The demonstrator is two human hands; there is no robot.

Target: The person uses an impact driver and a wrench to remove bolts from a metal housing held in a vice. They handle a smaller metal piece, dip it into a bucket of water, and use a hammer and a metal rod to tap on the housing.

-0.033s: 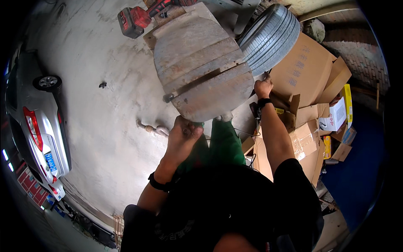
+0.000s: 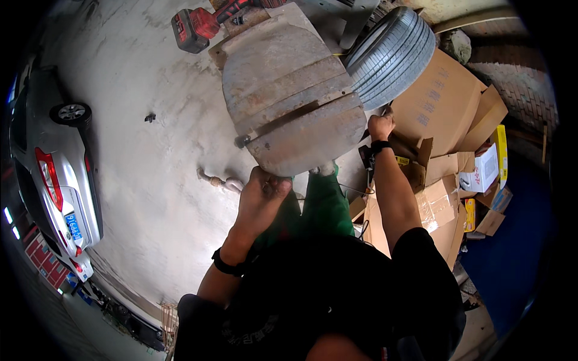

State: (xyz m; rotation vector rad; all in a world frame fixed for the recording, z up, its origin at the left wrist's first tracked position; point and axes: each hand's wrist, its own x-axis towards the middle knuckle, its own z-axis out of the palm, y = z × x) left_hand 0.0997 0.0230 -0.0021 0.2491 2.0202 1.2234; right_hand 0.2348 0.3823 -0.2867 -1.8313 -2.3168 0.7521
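Observation:
A grey metal car muffler (image 2: 289, 90), rounded at its ends and crossed by raised bands, lies in front of me, tilted. My left hand (image 2: 262, 195) is closed at its near left edge, with the fingers curled against the rim. Beyond the muffler's right side, my right hand (image 2: 380, 126) is closed next to the tyre; its fingertips are partly hidden, and what they grip cannot be made out. A short pipe stub (image 2: 242, 142) sticks out at the muffler's left side. Below its near edge show green trouser legs (image 2: 325, 204).
A red and black cordless power tool (image 2: 201, 27) lies at the far left of the muffler. The tyre (image 2: 394, 57) stands at the far right, beside cardboard boxes (image 2: 445, 96). A bent pipe (image 2: 220, 180) lies on the floor. A silver car (image 2: 60, 186) stands left.
The whole view has shifted very slightly. Both hands keep their places at the muffler.

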